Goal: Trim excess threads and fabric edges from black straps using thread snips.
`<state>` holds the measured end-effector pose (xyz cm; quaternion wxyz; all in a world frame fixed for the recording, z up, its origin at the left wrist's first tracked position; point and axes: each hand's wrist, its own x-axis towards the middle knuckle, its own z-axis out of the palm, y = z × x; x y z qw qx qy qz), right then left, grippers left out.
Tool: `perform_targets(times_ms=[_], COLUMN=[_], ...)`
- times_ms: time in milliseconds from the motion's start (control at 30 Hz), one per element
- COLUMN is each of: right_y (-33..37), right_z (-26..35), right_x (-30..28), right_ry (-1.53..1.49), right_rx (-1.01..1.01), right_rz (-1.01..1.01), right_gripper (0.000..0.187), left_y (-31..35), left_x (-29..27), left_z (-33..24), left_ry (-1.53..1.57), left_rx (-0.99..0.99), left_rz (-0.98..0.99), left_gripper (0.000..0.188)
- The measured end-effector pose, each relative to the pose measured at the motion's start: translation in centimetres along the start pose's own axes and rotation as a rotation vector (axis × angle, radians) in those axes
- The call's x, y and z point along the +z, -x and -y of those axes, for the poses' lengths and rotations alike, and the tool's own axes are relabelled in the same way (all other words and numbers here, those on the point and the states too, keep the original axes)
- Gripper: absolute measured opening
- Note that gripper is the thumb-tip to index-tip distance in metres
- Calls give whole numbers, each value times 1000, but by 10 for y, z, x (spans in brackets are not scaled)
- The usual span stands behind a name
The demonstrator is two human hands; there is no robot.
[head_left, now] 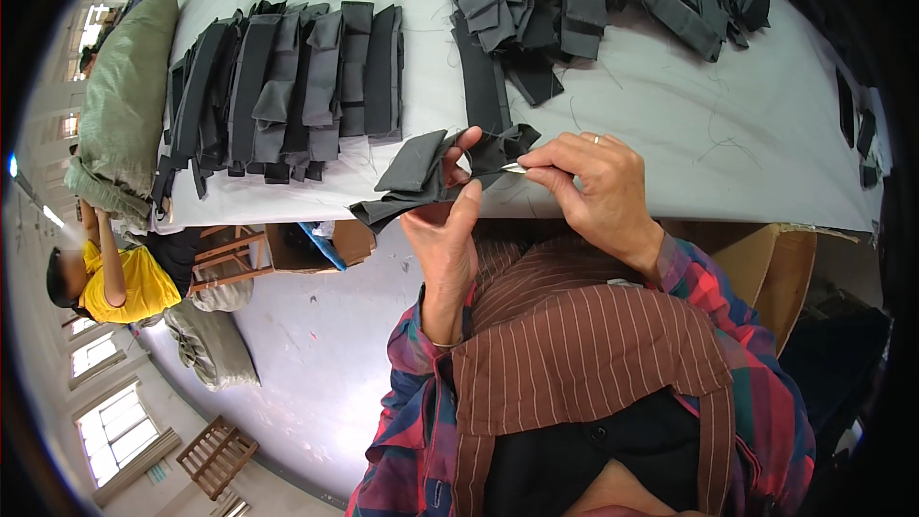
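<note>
My left hand grips a folded dark grey fabric piece at the near edge of the white-covered table, with the cloth lying over the thumb and fingers. From the right, my right hand pinches a small silvery pointed tool; most of it is hidden in the fingers, so its kind is unclear. The tool's tip touches or nearly touches the bunched end of the cloth, just right of my left fingers. Beyond this, a long dark strip runs from the heap toward my hands.
Dark fabric strips stand in a row on the left of the table. A loose heap of strips and thread ends lies at the back. A cardboard box is under the table's right side. At left, a person in yellow handles a large sack.
</note>
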<state>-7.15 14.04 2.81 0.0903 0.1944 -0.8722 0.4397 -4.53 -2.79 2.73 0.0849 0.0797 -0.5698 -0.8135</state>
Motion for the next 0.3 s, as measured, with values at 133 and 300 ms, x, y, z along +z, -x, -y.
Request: perform_targets(times_ms=[133,300], right_y=[0,0], right_z=[-2,-1], right_x=[3,3], right_ry=[-49,-113], right_rx=[48,85], right_rz=[-23,-34], right_gripper=[7,10], left_y=[5,13], left_x=[-8,-17], left_z=[5,10], left_ry=[-7,-78], left_rx=[34,-30], left_rz=[15,-73], left_gripper=[40,48])
